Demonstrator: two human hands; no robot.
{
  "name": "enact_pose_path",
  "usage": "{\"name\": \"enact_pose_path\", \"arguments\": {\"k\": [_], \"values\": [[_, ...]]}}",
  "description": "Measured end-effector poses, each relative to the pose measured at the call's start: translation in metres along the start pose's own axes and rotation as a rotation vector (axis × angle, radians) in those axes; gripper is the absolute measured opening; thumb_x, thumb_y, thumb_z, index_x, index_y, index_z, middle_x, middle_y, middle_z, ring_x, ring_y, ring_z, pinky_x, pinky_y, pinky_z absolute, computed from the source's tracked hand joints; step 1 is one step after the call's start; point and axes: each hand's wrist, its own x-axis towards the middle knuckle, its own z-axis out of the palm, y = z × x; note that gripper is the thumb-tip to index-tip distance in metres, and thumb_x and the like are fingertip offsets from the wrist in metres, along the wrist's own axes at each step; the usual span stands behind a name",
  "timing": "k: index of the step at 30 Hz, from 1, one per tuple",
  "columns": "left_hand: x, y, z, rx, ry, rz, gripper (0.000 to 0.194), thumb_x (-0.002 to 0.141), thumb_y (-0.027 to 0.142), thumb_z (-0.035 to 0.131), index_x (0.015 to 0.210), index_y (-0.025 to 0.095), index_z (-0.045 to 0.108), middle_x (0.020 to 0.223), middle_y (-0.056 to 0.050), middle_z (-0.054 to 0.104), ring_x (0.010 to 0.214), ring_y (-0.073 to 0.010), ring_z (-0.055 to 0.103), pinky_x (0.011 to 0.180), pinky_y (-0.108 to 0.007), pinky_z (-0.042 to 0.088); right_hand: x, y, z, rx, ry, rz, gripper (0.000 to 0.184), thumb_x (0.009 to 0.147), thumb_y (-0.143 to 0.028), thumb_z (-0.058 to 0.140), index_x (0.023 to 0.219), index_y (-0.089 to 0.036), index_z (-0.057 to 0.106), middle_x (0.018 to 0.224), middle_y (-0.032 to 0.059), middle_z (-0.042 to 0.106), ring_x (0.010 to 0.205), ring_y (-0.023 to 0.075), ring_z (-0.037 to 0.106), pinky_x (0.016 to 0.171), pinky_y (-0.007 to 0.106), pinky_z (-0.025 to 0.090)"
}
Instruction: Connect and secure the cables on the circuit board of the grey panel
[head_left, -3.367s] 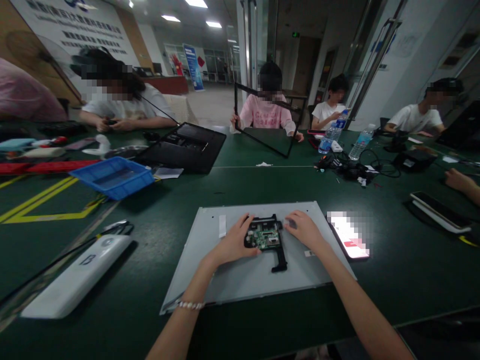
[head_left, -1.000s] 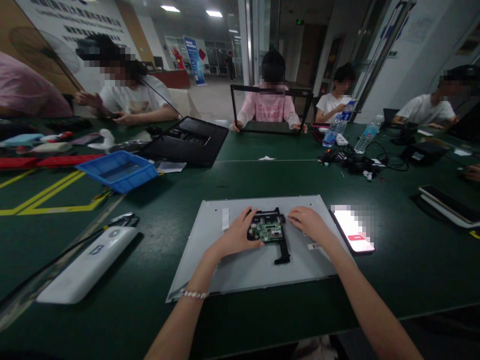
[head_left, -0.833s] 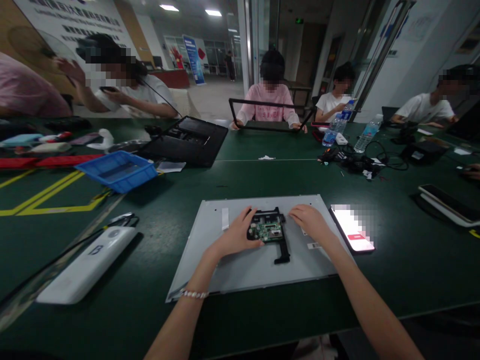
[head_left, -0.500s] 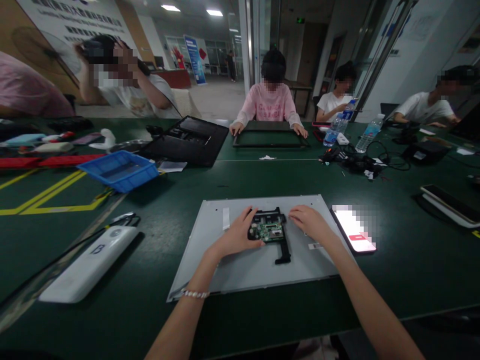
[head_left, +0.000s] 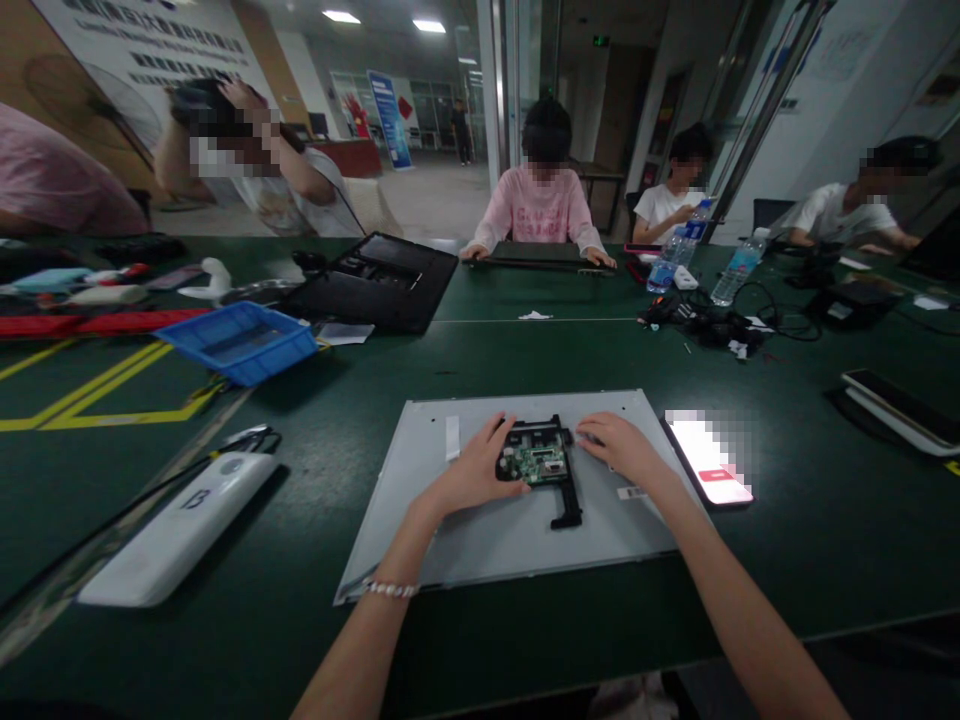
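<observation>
A grey metal panel [head_left: 480, 540] lies flat on the green table in front of me. On it sits a small green circuit board [head_left: 541, 462] in a black plastic bracket [head_left: 565, 505]. My left hand [head_left: 469, 472] rests on the panel with its fingers curled against the board's left edge. My right hand [head_left: 619, 450] lies at the bracket's right side, fingertips touching its upper right corner. A beaded bracelet is on my left wrist.
A lit phone [head_left: 709, 460] lies just right of the panel. A white casing [head_left: 180, 525] is at my left, a blue tray [head_left: 238, 342] and a black back cover [head_left: 375, 280] beyond. Other people sit round the table; bottles [head_left: 739, 265] and cables [head_left: 712, 325] at right.
My hands have stayed on the board. The person opposite in pink has lowered a black frame flat onto the table. The person at back left has raised both hands to the head.
</observation>
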Motion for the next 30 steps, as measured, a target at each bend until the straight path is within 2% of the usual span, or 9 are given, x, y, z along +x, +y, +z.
{"name": "enact_pose_path", "arguments": {"k": [19,30], "values": [[0.0,-0.003,0.002,0.013,0.008,-0.006,0.101,0.069,0.058,0.061,0.146,0.02,0.01,0.153,-0.011,0.006,0.137,-0.0331,0.019,0.11,-0.045,0.023,0.002,0.0,0.004,0.03,0.029,0.052,0.016,0.087,-0.025,0.053,0.096,-0.02,0.065,0.1,0.0071,0.063,0.095,0.019,0.056,0.084,0.032,0.045],[-0.001,0.0,0.001,0.016,0.007,-0.005,0.101,0.069,0.058,0.061,0.146,0.02,0.009,0.153,-0.011,0.006,0.137,-0.0325,0.02,0.111,-0.043,0.023,0.002,0.003,0.011,0.024,0.039,0.079,0.018,0.087,-0.022,0.052,0.102,-0.019,0.063,0.103,0.0074,0.061,0.097,0.0187,0.055,0.085,0.032,0.044]]}}
